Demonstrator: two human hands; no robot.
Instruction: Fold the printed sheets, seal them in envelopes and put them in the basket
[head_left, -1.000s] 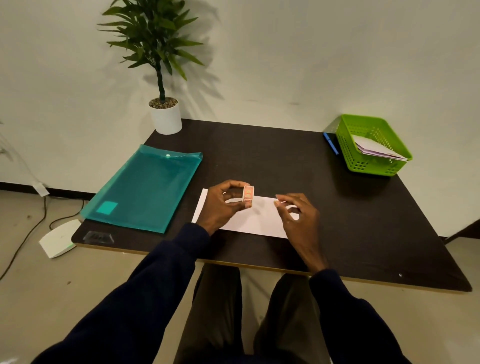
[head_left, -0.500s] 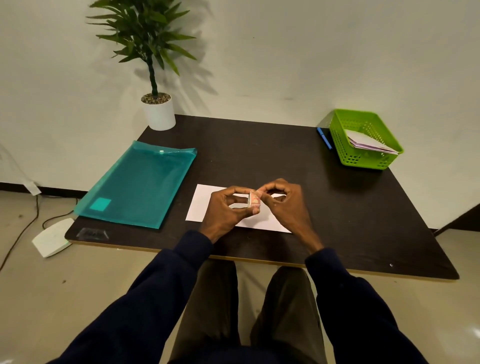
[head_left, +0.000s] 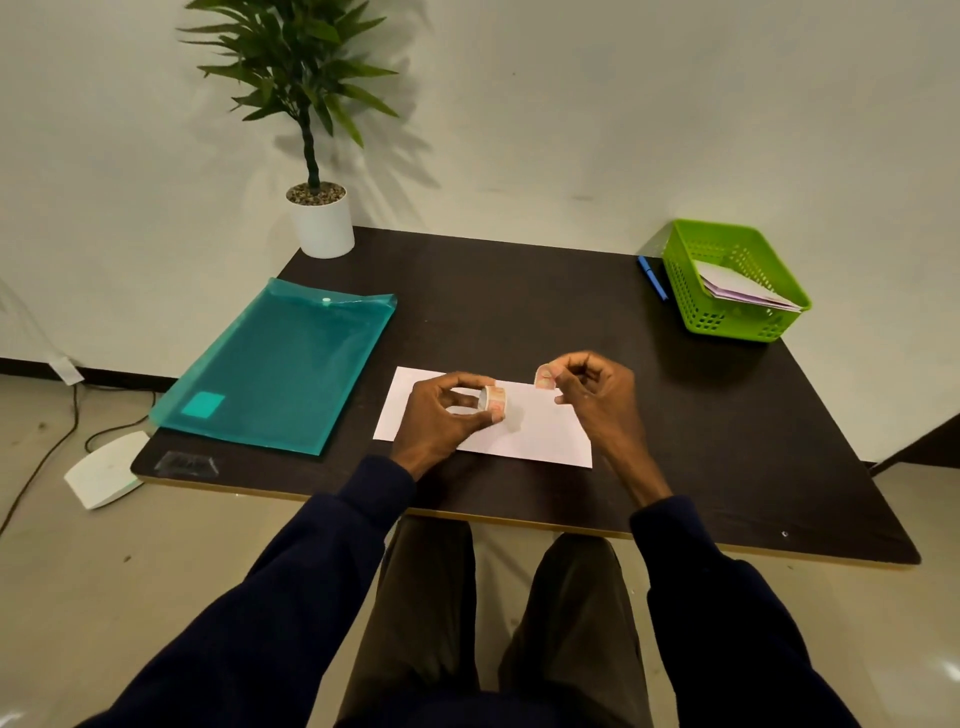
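Above a white envelope (head_left: 540, 436) lying flat near the front edge of a dark table (head_left: 519, 301), a seated person's left hand (head_left: 441, 410) curls thumb and fingers round a small roll of patterned tape (head_left: 496, 399). The right hand (head_left: 597, 389), raised just beside it, pinches a short strip of tape (head_left: 544, 378). At the far right corner a green basket (head_left: 727, 322) holds envelopes, with a blue pen (head_left: 653, 278) alongside. A teal folder (head_left: 280, 364) lies at left, a potted plant (head_left: 322, 223) by the pale wall.
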